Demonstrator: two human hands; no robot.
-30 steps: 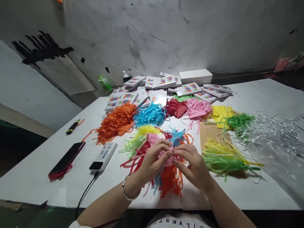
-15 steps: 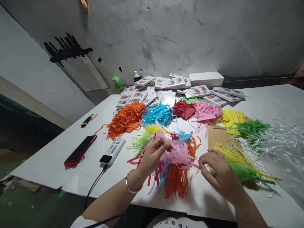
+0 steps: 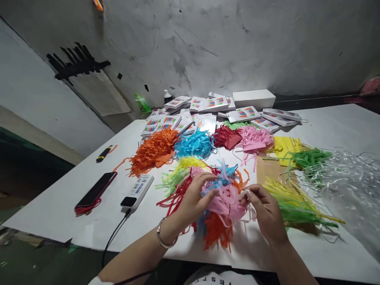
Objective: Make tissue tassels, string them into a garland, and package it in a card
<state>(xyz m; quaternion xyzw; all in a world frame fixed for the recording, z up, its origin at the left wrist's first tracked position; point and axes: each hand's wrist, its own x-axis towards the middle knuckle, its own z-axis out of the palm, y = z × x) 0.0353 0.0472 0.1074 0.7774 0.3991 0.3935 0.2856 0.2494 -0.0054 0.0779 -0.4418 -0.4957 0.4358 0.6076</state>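
Note:
A mixed bunch of crepe paper tassels lies on the white table before me, with pink (image 3: 224,204), orange (image 3: 218,229), red (image 3: 178,198), blue (image 3: 227,174) and yellow-green (image 3: 175,178) strips. My left hand (image 3: 196,198) rests over the pink tassel, thumb and fingers apart, touching its strips. At that tassel's right end my right hand (image 3: 265,209) is closed in a pinch on a small white piece (image 3: 244,194), seemingly a string; the fingertips partly hide it.
Behind the bunch sit orange (image 3: 156,152), blue (image 3: 196,144), dark red (image 3: 227,136) and pink tassel piles (image 3: 257,138). Printed packs (image 3: 215,103) are heaped near the wall. Yellow and green tassels (image 3: 292,198) and clear plastic (image 3: 353,190) lie right; a phone (image 3: 96,190) and power bank (image 3: 138,192) left.
My left hand has opened from its pinch on a pink strip and spread over the tassel. My right hand has shifted slightly left. The pink strips now lie lower and looser.

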